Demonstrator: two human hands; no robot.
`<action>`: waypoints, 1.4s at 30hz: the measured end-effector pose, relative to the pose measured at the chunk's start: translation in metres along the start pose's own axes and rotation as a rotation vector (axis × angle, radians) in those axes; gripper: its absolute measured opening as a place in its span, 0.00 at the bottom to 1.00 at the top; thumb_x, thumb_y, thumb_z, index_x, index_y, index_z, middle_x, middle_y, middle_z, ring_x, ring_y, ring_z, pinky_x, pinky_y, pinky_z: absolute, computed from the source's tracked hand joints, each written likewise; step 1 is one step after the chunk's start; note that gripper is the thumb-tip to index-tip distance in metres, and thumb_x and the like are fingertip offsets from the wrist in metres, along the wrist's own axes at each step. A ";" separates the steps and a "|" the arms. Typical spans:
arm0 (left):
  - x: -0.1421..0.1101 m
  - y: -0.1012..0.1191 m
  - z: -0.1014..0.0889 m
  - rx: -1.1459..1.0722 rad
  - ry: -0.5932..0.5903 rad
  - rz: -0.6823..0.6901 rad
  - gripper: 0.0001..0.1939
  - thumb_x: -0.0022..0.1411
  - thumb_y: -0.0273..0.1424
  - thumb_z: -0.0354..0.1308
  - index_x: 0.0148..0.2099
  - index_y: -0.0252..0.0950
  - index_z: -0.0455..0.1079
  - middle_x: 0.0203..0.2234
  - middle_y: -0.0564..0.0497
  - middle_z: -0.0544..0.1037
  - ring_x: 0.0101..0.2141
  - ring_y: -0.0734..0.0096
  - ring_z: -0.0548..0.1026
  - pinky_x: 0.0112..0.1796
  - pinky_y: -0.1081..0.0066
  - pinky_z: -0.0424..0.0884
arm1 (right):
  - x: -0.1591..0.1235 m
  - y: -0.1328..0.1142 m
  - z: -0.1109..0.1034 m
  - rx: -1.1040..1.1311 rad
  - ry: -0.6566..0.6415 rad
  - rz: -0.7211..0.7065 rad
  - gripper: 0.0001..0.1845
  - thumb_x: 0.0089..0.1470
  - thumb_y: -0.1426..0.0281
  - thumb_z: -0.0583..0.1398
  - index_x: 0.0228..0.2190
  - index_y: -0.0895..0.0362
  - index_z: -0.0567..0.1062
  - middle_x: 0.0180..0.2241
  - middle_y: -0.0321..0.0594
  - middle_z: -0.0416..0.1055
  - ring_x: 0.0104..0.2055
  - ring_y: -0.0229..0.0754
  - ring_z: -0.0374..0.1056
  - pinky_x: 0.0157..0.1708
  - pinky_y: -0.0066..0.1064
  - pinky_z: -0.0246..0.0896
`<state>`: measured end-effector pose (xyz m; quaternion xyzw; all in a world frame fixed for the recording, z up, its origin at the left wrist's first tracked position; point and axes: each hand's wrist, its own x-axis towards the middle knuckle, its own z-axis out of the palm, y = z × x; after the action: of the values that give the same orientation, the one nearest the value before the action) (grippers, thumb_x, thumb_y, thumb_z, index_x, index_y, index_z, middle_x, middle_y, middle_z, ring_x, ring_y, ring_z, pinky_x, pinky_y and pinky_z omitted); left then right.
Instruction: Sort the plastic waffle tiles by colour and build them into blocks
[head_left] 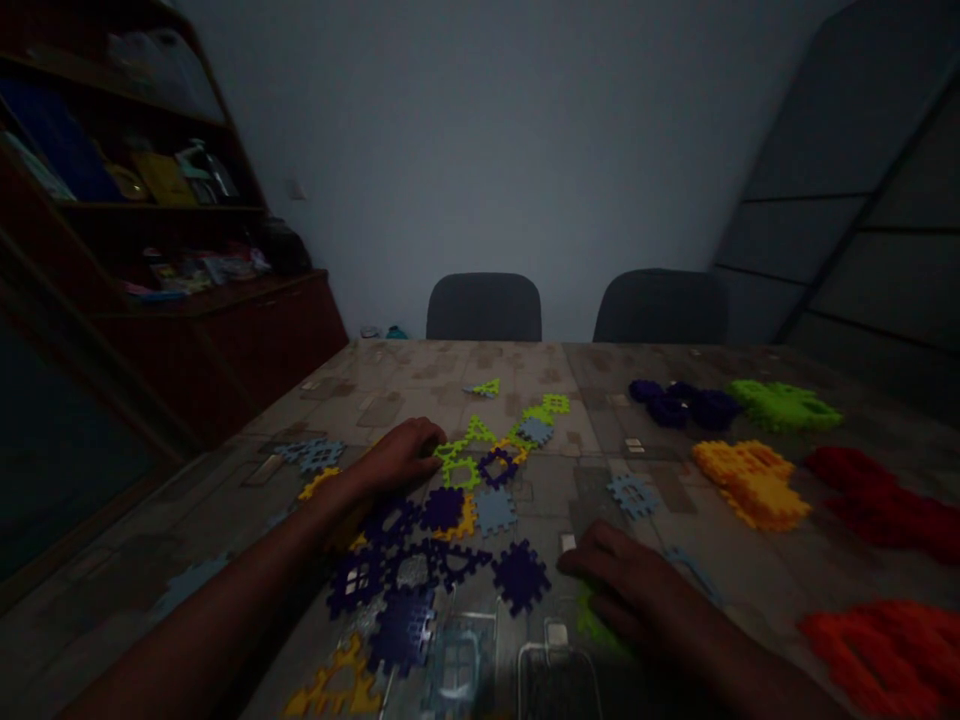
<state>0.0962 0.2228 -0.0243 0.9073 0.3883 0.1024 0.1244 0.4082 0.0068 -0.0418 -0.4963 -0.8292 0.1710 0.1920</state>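
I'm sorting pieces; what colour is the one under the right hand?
The piece is green; head view.

Dim, cool light is filling the room, the wall [480, 150] showing palest while the left shelf unit [172, 205] is sinking into gloom. Glints are dotting the near counter [551, 490]; the green piece [596, 617] beneath the right fingers [600, 552] is falling into shadow. Wide-angle distortion is tilting the side furniture, and red pieces [877, 490] are blurring.

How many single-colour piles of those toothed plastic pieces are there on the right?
5: the purple pile and lime green pile farthest back, the yellow pile and dark red pile nearer, the orange-red pile nearest. Others may lie beyond the frame.
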 end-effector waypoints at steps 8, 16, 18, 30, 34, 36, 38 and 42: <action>-0.014 0.004 0.004 -0.078 0.147 -0.036 0.24 0.58 0.40 0.51 0.52 0.31 0.68 0.46 0.41 0.73 0.46 0.51 0.72 0.48 0.55 0.68 | 0.001 -0.001 -0.016 -0.112 -0.095 -0.111 0.27 0.54 0.86 0.54 0.52 0.53 0.72 0.54 0.44 0.70 0.52 0.46 0.64 0.50 0.38 0.63; -0.065 0.060 0.000 -0.184 0.199 0.024 0.20 0.67 0.44 0.52 0.57 0.42 0.66 0.52 0.49 0.72 0.52 0.58 0.71 0.53 0.62 0.67 | -0.001 -0.013 -0.021 -0.077 -0.151 -0.038 0.15 0.57 0.82 0.56 0.42 0.56 0.74 0.41 0.43 0.70 0.43 0.43 0.66 0.42 0.33 0.63; -0.078 0.078 0.004 -0.234 0.174 0.063 0.18 0.68 0.43 0.53 0.57 0.47 0.66 0.53 0.52 0.72 0.53 0.60 0.70 0.54 0.62 0.66 | -0.003 -0.014 -0.024 -0.055 -0.159 -0.047 0.20 0.54 0.83 0.58 0.46 0.54 0.73 0.43 0.42 0.69 0.44 0.43 0.66 0.44 0.34 0.62; -0.111 0.133 0.030 -0.335 0.112 0.255 0.17 0.72 0.41 0.53 0.61 0.56 0.60 0.52 0.54 0.73 0.52 0.62 0.72 0.53 0.63 0.71 | -0.013 -0.008 -0.021 0.016 -0.204 -0.029 0.23 0.50 0.76 0.69 0.46 0.51 0.71 0.47 0.39 0.72 0.49 0.45 0.66 0.48 0.37 0.61; -0.117 0.130 0.037 -0.326 0.114 0.245 0.18 0.72 0.43 0.52 0.62 0.56 0.59 0.52 0.53 0.73 0.52 0.62 0.72 0.53 0.62 0.71 | -0.007 -0.013 -0.017 0.014 -0.267 -0.057 0.24 0.47 0.73 0.71 0.45 0.53 0.72 0.47 0.41 0.72 0.50 0.47 0.67 0.49 0.39 0.60; -0.120 0.128 0.042 -0.317 0.111 0.206 0.21 0.71 0.43 0.54 0.63 0.57 0.58 0.54 0.53 0.73 0.53 0.60 0.71 0.55 0.60 0.70 | -0.003 -0.015 -0.015 -0.007 -0.293 -0.036 0.20 0.46 0.74 0.71 0.42 0.55 0.73 0.45 0.42 0.73 0.48 0.47 0.67 0.47 0.38 0.61; -0.122 0.127 0.046 -0.312 0.111 0.178 0.24 0.70 0.42 0.56 0.65 0.57 0.56 0.54 0.53 0.72 0.54 0.58 0.70 0.55 0.59 0.70 | 0.000 -0.015 -0.013 -0.024 -0.303 -0.015 0.18 0.46 0.74 0.70 0.40 0.56 0.73 0.44 0.42 0.73 0.47 0.47 0.68 0.45 0.37 0.60; -0.124 0.132 0.048 -0.325 0.105 0.152 0.29 0.67 0.38 0.61 0.65 0.58 0.55 0.54 0.53 0.72 0.53 0.60 0.71 0.52 0.63 0.72 | 0.001 -0.013 -0.007 -0.055 -0.278 -0.021 0.16 0.45 0.70 0.71 0.37 0.54 0.74 0.40 0.39 0.74 0.43 0.46 0.68 0.42 0.36 0.58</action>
<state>0.1155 0.0370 -0.0405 0.8954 0.3029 0.2201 0.2409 0.4013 0.0021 -0.0287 -0.4640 -0.8575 0.2130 0.0634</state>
